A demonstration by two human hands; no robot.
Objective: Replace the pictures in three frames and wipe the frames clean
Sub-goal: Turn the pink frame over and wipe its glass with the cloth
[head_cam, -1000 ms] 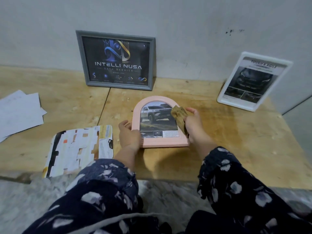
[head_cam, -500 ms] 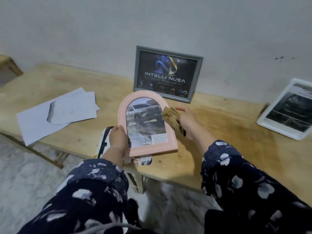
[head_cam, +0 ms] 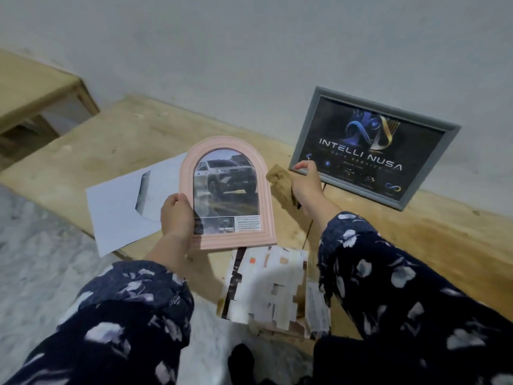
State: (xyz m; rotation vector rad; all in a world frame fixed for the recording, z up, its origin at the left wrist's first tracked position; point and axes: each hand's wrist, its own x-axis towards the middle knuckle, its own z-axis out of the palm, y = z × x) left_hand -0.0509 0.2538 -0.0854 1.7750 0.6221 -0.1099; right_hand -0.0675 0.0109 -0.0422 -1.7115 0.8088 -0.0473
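Note:
My left hand grips the lower left edge of a pink arched frame and holds it up, tilted, above the wooden table. The frame shows a picture of a white car. My right hand holds a crumpled brown cloth just right of the pink frame, apart from it. A grey rectangular frame with a dark "INTELLI NUSA" picture leans against the wall behind my right hand.
White paper sheets lie on the table left of the pink frame. A board covered in paper scraps lies at the table's near edge. A second wooden bench stands at the far left, and marbled floor lies below.
My left hand has lifted the pink frame off the table and carried it leftward. The view has swung left, so the white frame at the right is out of sight.

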